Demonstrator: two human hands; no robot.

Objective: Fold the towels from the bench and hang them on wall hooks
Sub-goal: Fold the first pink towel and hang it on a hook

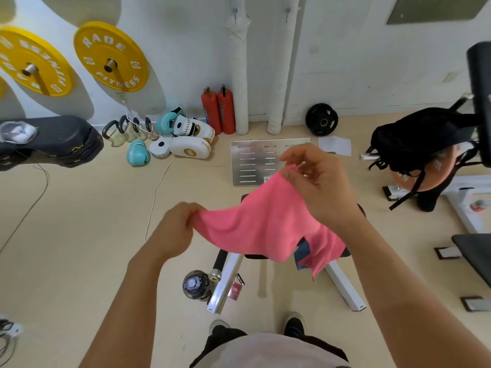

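both arms reach forward over the bench point(342, 284), stretching a pink towel point(261, 221) in the air above it. the left hand point(174, 229) bunches one corner in curled fingers; the right hand point(317, 185), raised higher, pinches the opposite corner. a yellow plate point(110, 57) on the wall reads "rade fitness".
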